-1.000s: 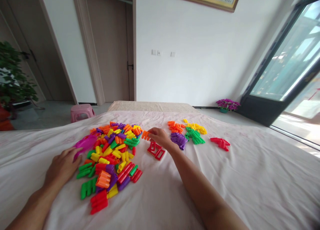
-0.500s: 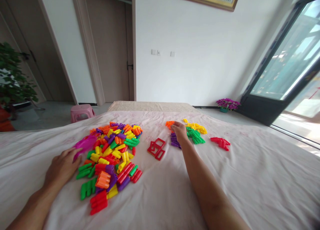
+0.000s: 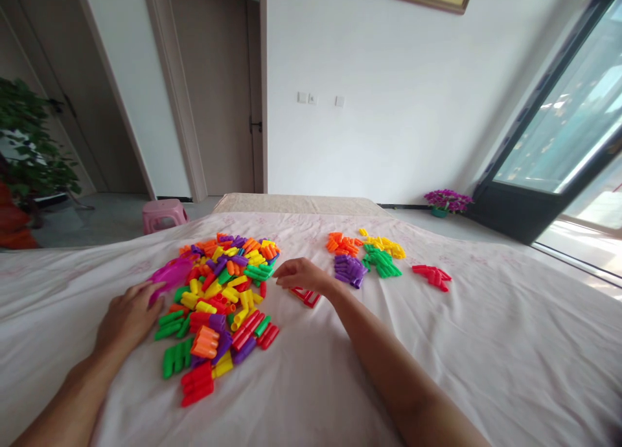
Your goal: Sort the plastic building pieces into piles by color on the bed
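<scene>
My left hand (image 3: 127,316) rests on the cloth with fingers apart, its fingertips touching the edge of a magenta plastic piece (image 3: 171,273). Beside it spreads a mixed pile of plastic pieces, with yellow (image 3: 204,306), green (image 3: 175,357), orange (image 3: 205,342) and red (image 3: 197,383) ones among them. My right hand (image 3: 302,275) hovers just right of the pile, fingers loosely bent and nothing visible between them. It partly covers red square frames (image 3: 307,297). Further right lie separate groups: orange (image 3: 343,243), purple (image 3: 349,270), green (image 3: 382,261), yellow (image 3: 389,247) and red (image 3: 432,276).
A wrinkled pale cloth (image 3: 311,382) covers the surface. Beyond it are a pink stool (image 3: 164,215) at the left, a potted purple flower (image 3: 448,201) at the right and a leafy plant (image 3: 34,142) at the far left.
My right hand has moved left from the orange group to the side of the mixed pile, uncovering the orange and purple groups. My left hand stays by the magenta piece. The view has shifted slightly.
</scene>
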{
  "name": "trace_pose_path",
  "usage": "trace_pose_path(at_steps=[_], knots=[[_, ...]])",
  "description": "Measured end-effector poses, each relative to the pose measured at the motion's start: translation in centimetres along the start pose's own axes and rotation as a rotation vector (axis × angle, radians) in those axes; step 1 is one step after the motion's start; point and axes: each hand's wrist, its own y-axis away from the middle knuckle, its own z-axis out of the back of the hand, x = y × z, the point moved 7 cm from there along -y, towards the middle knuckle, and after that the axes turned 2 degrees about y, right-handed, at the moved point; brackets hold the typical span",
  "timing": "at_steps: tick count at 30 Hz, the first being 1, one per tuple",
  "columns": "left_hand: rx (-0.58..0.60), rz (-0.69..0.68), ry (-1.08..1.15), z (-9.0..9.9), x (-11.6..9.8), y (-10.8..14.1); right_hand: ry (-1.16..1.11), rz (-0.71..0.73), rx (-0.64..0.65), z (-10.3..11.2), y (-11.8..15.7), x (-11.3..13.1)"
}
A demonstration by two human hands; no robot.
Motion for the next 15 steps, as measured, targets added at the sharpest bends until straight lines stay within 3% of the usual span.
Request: trace_pose_path(at_steps=[4,7,11,15], knots=[[0.006,0.0,-0.017,0.0,-0.2,0.0,0.237,0.069,0.253,-5.2,1.1,2.1],[0.012,0.004,-0.004,0.1,-0.2,0.1,0.462,0.161,0.33,-7.4,1.7,3.2],[0.021,0.016,-0.005,0.1,-0.2,0.1,0.577,0.216,0.327,-8.1,1.9,3.4],[0.013,0.012,-0.017,0.3,-0.3,0.1,0.512,0.16,0.201,-6.4,1.5,3.1]])
